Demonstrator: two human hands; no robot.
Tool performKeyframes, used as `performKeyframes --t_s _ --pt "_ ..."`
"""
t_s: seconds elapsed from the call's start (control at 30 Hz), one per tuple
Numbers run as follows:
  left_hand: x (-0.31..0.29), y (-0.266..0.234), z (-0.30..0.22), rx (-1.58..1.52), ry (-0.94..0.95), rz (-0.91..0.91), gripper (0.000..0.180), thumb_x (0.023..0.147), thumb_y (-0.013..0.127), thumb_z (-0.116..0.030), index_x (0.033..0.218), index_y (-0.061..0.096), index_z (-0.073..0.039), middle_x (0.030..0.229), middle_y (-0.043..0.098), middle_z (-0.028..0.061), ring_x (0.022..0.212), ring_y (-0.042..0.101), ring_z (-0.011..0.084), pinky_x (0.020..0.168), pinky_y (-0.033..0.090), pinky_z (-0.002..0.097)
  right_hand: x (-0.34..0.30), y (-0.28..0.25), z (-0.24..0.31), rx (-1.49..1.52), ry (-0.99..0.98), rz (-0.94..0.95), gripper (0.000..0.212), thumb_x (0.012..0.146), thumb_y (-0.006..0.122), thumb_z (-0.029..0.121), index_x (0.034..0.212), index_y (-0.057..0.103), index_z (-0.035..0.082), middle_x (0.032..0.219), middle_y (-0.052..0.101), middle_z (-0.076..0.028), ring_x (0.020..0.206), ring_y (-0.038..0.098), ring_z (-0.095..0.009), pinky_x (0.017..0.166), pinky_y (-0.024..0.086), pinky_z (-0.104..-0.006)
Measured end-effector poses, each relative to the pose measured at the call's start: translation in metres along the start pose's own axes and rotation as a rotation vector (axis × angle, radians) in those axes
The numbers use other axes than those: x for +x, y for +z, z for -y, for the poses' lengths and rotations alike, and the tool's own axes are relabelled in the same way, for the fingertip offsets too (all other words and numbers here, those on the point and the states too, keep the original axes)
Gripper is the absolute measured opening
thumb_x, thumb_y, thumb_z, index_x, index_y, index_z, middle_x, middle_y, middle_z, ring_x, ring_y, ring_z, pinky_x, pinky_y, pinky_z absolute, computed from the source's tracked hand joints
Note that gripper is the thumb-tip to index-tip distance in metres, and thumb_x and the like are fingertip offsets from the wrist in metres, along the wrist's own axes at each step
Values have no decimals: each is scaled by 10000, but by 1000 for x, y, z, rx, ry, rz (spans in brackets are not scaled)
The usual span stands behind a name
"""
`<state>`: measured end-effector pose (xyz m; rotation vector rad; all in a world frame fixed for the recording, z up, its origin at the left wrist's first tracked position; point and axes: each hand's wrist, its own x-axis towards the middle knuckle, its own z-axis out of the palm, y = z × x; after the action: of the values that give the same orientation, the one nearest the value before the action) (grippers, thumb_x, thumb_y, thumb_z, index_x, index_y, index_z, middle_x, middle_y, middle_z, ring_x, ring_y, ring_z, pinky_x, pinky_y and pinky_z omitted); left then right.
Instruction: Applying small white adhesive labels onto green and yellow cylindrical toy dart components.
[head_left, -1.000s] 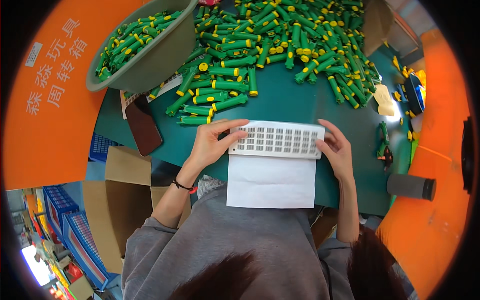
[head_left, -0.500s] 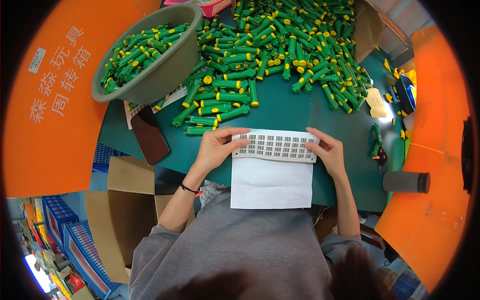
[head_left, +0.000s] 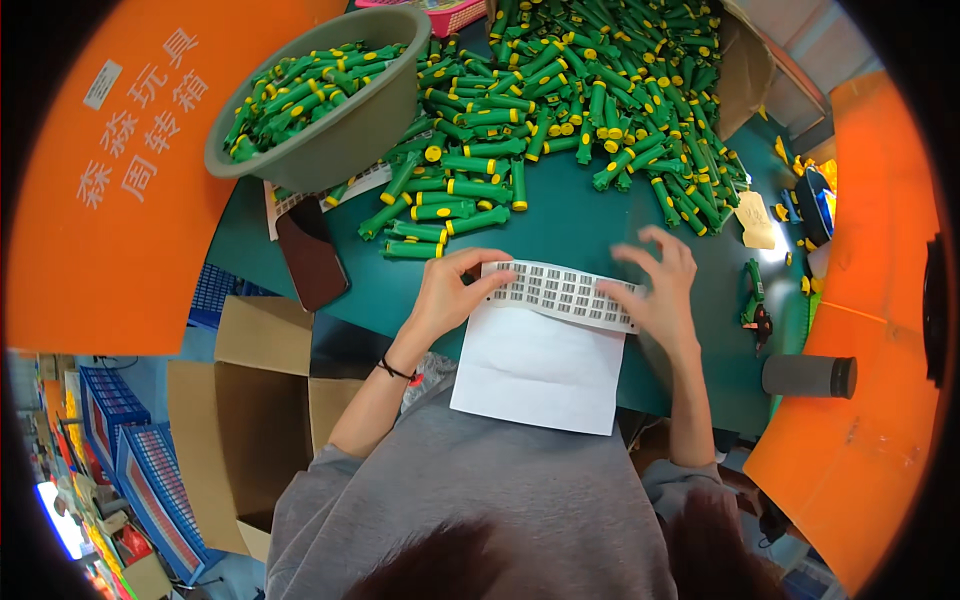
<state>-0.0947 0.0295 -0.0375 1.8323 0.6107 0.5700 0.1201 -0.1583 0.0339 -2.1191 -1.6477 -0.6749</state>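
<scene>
A sheet of small printed labels (head_left: 560, 292) is held at the table's near edge, its white lower part (head_left: 538, 365) hanging down over my lap. My left hand (head_left: 445, 292) pinches the sheet's upper left corner between thumb and fingers. At the other end, the thumb of my right hand (head_left: 668, 290) lies over the labels while its fingers are raised and spread apart. Whether a label sticks to that thumb cannot be made out. Beyond the sheet lie many green tubes with yellow ends (head_left: 480, 190), the nearest ones just ahead of my left hand.
An olive basin (head_left: 340, 150) full of green tubes stands at the back left, partly over another label sheet (head_left: 360, 183). Near it rests a dark phone (head_left: 312, 260). At right are a grey cylinder (head_left: 810, 376) and a yellow note (head_left: 755, 220). An open carton (head_left: 262, 415) sits below left.
My right hand's fingers have lifted off the sheet and spread. The sheet has tilted, its right end lower, and its hanging part has swung slightly left. The whole view has shifted a little.
</scene>
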Motion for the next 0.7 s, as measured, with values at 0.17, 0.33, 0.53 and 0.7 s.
performKeyframes --t_s 0.17,0.33,0.53,0.7 --pt "0 -1 0 -182 -49 -3 210 861 788 -127 1028 753 -5 853 728 20 723 620 42 634 502 205 1 41 45 598 55 161 224 780 824 193 942 741 63 943 701 -78 796 653 -220 709 510 -280" --pt "2 -1 2 -159 17 36 152 873 768 -145 959 757 -20 796 722 21 702 628 42 629 509 224 -1 48 42 750 383 328 207 797 813 114 950 727 5 798 692 -40 690 583 -82 638 465 -243" --pt "-1 2 2 11 44 -36 182 831 804 -249 916 775 -90 819 717 56 704 646 133 647 500 291 19 45 44 836 275 403 158 851 767 110 932 712 -14 793 673 -53 685 575 -94 624 453 -250" --pt "2 6 -9 460 712 -280 292 776 812 -317 994 760 -130 1053 662 37 997 623 253 866 497 392 20 39 21 786 191 501 144 909 701 132 951 712 -4 832 677 -81 695 613 -144 628 476 -289"
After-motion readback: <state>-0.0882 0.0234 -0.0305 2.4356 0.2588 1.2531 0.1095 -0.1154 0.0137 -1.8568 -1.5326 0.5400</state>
